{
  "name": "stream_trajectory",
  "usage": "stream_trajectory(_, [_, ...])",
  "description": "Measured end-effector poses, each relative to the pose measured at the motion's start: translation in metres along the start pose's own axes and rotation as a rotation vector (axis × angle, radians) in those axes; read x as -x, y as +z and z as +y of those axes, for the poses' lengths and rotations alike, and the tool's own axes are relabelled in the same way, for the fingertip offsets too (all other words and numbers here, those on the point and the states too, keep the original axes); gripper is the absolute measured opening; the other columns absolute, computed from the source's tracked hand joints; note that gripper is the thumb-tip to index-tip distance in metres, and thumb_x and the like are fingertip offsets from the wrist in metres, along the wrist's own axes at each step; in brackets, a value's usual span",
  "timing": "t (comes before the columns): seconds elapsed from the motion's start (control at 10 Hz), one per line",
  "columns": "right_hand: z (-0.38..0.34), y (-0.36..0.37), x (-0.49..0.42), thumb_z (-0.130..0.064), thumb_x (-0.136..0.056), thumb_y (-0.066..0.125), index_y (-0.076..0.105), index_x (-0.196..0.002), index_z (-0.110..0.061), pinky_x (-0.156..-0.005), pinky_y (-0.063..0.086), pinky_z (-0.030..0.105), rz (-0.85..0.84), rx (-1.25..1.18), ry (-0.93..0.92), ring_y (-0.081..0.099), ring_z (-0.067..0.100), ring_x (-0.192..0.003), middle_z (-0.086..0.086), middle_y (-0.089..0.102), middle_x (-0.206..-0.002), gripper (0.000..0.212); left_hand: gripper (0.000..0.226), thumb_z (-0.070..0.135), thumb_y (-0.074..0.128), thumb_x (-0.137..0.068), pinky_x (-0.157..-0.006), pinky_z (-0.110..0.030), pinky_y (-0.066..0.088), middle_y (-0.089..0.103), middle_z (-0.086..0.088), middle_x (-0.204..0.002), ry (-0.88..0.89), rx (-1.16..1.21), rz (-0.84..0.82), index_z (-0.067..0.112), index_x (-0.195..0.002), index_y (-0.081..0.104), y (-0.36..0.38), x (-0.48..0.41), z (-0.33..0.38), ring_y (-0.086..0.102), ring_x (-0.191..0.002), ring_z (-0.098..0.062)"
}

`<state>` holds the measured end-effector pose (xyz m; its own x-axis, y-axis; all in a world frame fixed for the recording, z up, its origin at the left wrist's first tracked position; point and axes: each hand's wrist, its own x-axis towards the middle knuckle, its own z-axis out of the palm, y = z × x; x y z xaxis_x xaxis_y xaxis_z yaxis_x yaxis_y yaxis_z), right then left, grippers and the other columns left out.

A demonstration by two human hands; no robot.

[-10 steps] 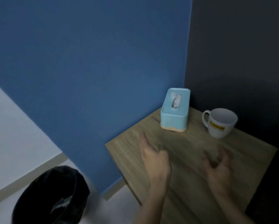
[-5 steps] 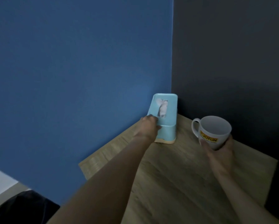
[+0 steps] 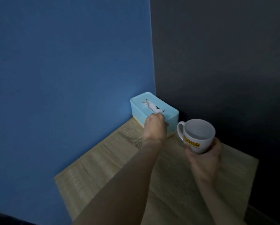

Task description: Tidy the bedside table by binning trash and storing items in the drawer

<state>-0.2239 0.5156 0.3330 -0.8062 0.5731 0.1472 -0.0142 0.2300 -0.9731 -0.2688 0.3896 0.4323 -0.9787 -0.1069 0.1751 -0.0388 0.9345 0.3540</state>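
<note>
A light blue tissue box [image 3: 139, 108] with a white tissue [image 3: 152, 108] poking from its slot sits in the far corner of the wooden bedside table [image 3: 103, 172]. My left hand [image 3: 155, 127] grips the near end of the box, fingers curled over its top edge. My right hand [image 3: 204, 158] holds a white mug [image 3: 197, 135] with a yellow label from below, its handle pointing left. The mug looks lifted slightly off the table, to the right of the box.
A blue wall [image 3: 71, 78] borders the table on the left and a dark grey wall [image 3: 225, 62] stands behind it. The table's front left edge [image 3: 58, 184] drops off to the floor. A dark shape shows at the bottom left corner.
Both hands reached out from the table's middle: the left took hold of the tissue box, the right took the mug. The box has turned and sits closer to the corner.
</note>
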Motion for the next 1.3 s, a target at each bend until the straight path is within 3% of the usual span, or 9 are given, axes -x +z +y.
stream_trajectory(0.2, [-0.002,0.0,0.0,-0.02,-0.06,0.081,0.033,-0.134,-0.015,-0.087,0.048,0.04,-0.019,0.017,-0.016,0.054,0.029,-0.115,0.013,0.052,-0.13,0.088,0.023,0.007,0.053,-0.084,-0.083,-0.038,0.051,0.067,-0.023,-0.099,0.064,0.061,-0.051,0.003,-0.1,0.069,0.002,-0.004,0.001,0.062,-0.096,-0.036])
stream_trajectory(0.5, [0.005,0.004,-0.001,-0.035,-0.06,0.079,0.036,-0.134,-0.018,-0.093,0.047,0.049,0.013,0.087,-0.113,0.049,0.031,-0.118,0.015,0.046,-0.131,0.087,0.027,0.007,0.056,-0.087,-0.089,-0.038,0.051,0.068,-0.02,-0.109,0.032,0.243,-0.026,0.008,-0.112,0.068,0.011,-0.009,0.0,0.063,-0.103,-0.033])
stream_trajectory(0.9, [0.01,0.006,-0.005,-0.026,-0.067,0.077,0.036,-0.136,-0.014,-0.095,0.048,0.046,-0.003,0.066,-0.09,0.053,0.028,-0.119,0.014,0.053,-0.132,0.081,0.032,0.015,0.054,-0.089,-0.09,-0.039,0.049,0.064,-0.017,-0.115,0.071,0.082,-0.085,0.015,-0.12,0.063,0.007,-0.017,0.005,0.061,-0.106,-0.034])
stream_trajectory(1.0, [0.014,0.003,-0.008,-0.032,-0.065,0.077,0.036,-0.135,-0.014,-0.096,0.047,0.048,-0.026,0.09,-0.082,0.051,0.028,-0.12,0.014,0.052,-0.133,0.083,0.051,0.011,0.05,-0.087,-0.089,-0.039,0.047,0.06,-0.014,-0.125,0.094,0.072,-0.117,0.026,-0.136,0.047,-0.012,0.001,0.005,0.057,-0.112,-0.032])
stream_trajectory(1.1, [0.01,0.006,-0.006,-0.032,-0.064,0.079,0.036,-0.135,-0.012,-0.095,0.047,0.048,-0.034,0.128,-0.075,0.052,0.03,-0.119,0.016,0.052,-0.132,0.086,0.057,0.005,0.048,-0.085,-0.084,-0.038,0.049,0.062,-0.014,-0.122,0.051,0.156,-0.047,0.027,-0.138,0.045,-0.031,0.019,-0.006,0.059,-0.109,-0.03])
stream_trajectory(1.3, [-0.004,-0.008,0.005,-0.022,-0.065,0.08,0.036,-0.134,-0.003,-0.093,0.045,0.048,-0.125,0.244,0.007,0.051,0.04,-0.115,0.024,0.05,-0.13,0.084,0.059,-0.005,0.039,-0.077,-0.094,-0.036,0.051,0.065,-0.011,-0.122,-0.034,0.319,-0.06,0.019,-0.129,0.056,-0.071,0.088,-0.056,0.061,-0.112,-0.027])
